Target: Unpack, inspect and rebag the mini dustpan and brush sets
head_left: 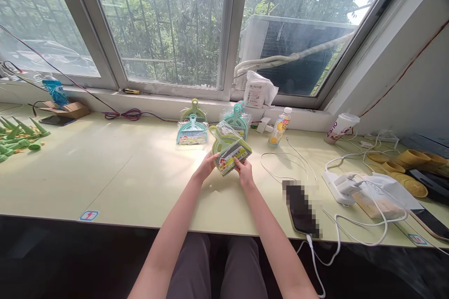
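Between my two hands is a green mini dustpan and brush set (229, 149) in clear wrap, tilted, with a printed card on its front. My left hand (206, 166) grips its lower left edge. On the lower right, my right hand (243, 171) pinches the pack with the thumb over the card. Just beyond stand more wrapped sets: a teal dustpan set (192, 131) in front of a green dustpan set (195, 111), and a pair or more of teal dustpan sets (235, 120) to their right, partly hidden by the held pack.
A juice bottle (279, 126), a white package (257, 91) and a paper cup (341, 127) stand toward the window. A phone (302, 208) on a cable, a power strip (338, 189) and loose white cords lie right. Green cone-shaped pieces (21, 133) lie far left.
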The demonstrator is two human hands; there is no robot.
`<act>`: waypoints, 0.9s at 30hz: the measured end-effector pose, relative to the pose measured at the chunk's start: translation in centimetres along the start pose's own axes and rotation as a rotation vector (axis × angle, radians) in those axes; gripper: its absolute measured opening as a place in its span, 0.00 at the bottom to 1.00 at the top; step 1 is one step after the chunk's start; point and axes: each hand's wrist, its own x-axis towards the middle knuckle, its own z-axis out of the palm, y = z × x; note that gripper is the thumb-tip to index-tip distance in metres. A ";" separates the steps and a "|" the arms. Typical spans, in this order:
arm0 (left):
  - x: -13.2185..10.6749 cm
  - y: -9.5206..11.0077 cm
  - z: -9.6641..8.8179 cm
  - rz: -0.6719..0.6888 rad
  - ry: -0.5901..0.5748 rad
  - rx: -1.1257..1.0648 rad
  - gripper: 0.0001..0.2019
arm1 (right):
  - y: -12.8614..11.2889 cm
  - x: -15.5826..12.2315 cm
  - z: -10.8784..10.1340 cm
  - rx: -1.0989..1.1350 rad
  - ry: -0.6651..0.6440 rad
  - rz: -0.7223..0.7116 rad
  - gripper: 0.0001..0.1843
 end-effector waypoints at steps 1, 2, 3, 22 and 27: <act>-0.1 -0.1 0.0 -0.020 -0.019 0.004 0.28 | 0.1 0.0 0.0 -0.003 0.019 -0.004 0.22; -0.1 -0.2 0.0 -0.043 -0.041 0.010 0.28 | 0.1 0.0 0.0 -0.007 0.038 -0.008 0.22; -0.2 -0.3 0.0 -0.070 -0.066 0.017 0.27 | 0.2 0.1 0.0 -0.010 0.057 -0.011 0.22; -0.3 -1.7 1.5 -0.224 -0.120 0.082 0.35 | 0.8 0.4 0.0 0.067 0.234 -0.070 0.25; -0.6 -1.0 1.5 -0.257 -0.207 0.145 0.35 | 0.8 0.4 -0.1 0.083 0.275 -0.073 0.24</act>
